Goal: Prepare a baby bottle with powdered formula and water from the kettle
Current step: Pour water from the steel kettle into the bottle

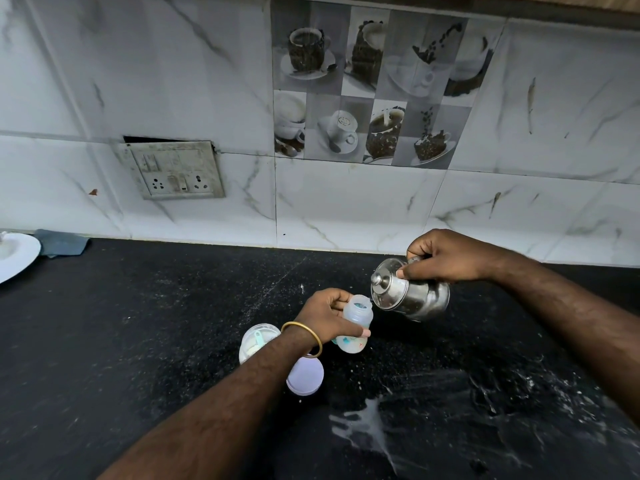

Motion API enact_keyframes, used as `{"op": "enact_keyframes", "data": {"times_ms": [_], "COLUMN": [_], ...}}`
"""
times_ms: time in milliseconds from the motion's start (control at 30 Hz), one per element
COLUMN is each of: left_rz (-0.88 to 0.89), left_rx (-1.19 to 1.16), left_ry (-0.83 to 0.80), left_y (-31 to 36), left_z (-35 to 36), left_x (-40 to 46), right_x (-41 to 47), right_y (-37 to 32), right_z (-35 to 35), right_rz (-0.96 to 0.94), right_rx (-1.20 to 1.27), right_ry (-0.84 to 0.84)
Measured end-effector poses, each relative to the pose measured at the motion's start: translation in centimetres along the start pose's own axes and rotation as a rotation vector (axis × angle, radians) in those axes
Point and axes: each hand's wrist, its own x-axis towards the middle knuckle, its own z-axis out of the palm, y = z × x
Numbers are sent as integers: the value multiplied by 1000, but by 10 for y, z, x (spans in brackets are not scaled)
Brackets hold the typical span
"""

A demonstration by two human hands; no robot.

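Note:
My left hand (327, 315) grips an open, translucent baby bottle (356, 322) standing on the black counter (156, 323), slightly tilted. My right hand (450, 258) holds a small steel kettle (410, 294) by its handle, thumb on the lid, tipped left with its spout at the bottle's mouth. An open white formula container (254, 342) with a light blue scoop inside sits just left of my left wrist. A pale lilac lid (306, 375) lies below the wrist, partly hidden by my forearm.
Spilled white liquid and powder (367, 424) streak the counter at the front right. A white plate (14, 256) and a grey cloth (62, 242) lie at the far left by the wall. A switch and socket panel (173, 171) is on the tiled backsplash.

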Motion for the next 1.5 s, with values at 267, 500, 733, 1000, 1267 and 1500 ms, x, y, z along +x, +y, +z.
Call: {"op": "enact_keyframes", "data": {"times_ms": [267, 500, 733, 1000, 1267, 1500], "left_rz": [-1, 11, -1, 3, 2, 9], "left_rx": [-5, 11, 0, 6, 13, 6], "left_ry": [-10, -11, -3, -8, -12, -12], "left_y": [3, 2, 1, 2, 1, 0], "left_z": [0, 1, 1, 1, 1, 3], "left_x": [0, 1, 2, 2, 3, 5], "right_x": [0, 2, 3, 5, 5, 4], "right_y": [0, -3, -4, -6, -8, -7], "right_z": [-2, -4, -5, -5, -6, -7], "right_rz": [-17, -24, -28, -27, -29, -24], "right_rx": [-20, -36, -77, -113, -128, -136], "right_ry": [-4, -14, -7, -5, -7, -16]}}
